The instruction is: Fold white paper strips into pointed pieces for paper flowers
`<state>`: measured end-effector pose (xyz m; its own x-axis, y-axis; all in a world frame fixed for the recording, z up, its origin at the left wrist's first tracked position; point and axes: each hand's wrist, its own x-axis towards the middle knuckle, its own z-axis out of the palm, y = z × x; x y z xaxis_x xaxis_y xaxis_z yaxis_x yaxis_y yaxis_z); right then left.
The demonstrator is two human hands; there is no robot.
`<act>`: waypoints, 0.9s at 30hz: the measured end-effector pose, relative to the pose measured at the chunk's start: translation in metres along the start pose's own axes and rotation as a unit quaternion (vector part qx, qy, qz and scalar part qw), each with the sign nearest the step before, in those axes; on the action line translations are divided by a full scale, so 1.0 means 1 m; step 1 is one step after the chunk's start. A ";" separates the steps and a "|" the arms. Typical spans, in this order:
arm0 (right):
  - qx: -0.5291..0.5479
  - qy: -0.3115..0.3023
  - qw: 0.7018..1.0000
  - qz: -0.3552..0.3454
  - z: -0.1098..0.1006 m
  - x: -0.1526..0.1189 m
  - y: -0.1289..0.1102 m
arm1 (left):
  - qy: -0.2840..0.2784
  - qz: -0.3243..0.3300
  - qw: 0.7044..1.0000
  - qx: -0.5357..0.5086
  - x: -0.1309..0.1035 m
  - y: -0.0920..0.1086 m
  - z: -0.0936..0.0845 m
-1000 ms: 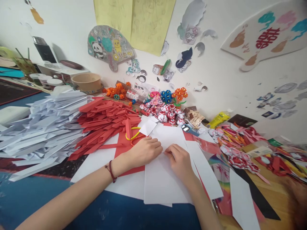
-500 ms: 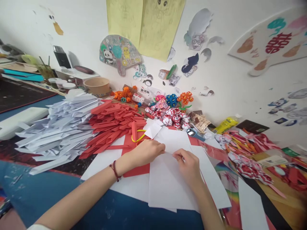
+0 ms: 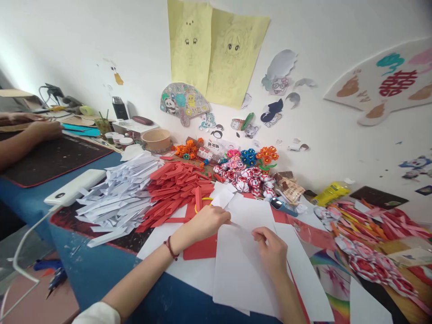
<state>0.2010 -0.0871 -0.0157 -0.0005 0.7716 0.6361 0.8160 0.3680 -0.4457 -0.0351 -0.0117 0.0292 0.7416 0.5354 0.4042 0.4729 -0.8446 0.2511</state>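
Currently, sheet (image 3: 241,274) lies frontmost at centre. Left hand (image 3: 209,221) over its 11 o'clock corner; right hand (image 3: 272,247) at 2 o'clock, the two apart. Fingers of both curled; cannot tell whether either grips anything. Red strips (image 3: 175,189) at 10 o'clock, white strips (image 3: 123,195) farther out; watch (image 3: 277,204) at 1 o'clock.

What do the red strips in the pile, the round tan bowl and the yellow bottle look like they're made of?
Red folded strips: matte paper, judging by their crisp creases.
Round tan bowl: perhaps paperboard or wood; its dull, even surface leaves that open.
Yellow bottle with white cap: probably plastic, slightly glossy, with a printed front.
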 end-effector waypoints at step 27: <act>-0.097 -0.041 0.983 -0.148 0.001 0.005 0.003 | 0.364 -0.458 0.811 -0.008 -0.108 -0.108 -0.165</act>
<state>0.2027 -0.0816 -0.0139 -0.2941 0.6882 0.6632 0.8685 0.4821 -0.1152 -0.2446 0.0213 0.1037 -0.3965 0.7990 0.4522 0.6565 -0.0976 0.7480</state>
